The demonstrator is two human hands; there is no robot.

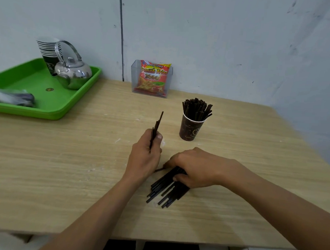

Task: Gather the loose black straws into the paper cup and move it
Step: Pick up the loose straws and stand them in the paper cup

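Bare worktop [56,167] stretches wide to the left and along the near edge. Far left, the green tray [54,115] with its kettle [73,75] fills the corner. The paper cup [190,129], bristling with straws [196,109], stands right of centre, with an open lane between it and the snack box [151,79] behind.

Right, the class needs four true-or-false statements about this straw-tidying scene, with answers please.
1. The left hand grips a few straws, ends pointing up. True.
2. The paper cup is empty. False: it stands upright, full of straws.
3. The right hand holds the straw pile lying on the table. True.
4. The kettle stands beside the paper cup. False: it sits on the green tray, far left.
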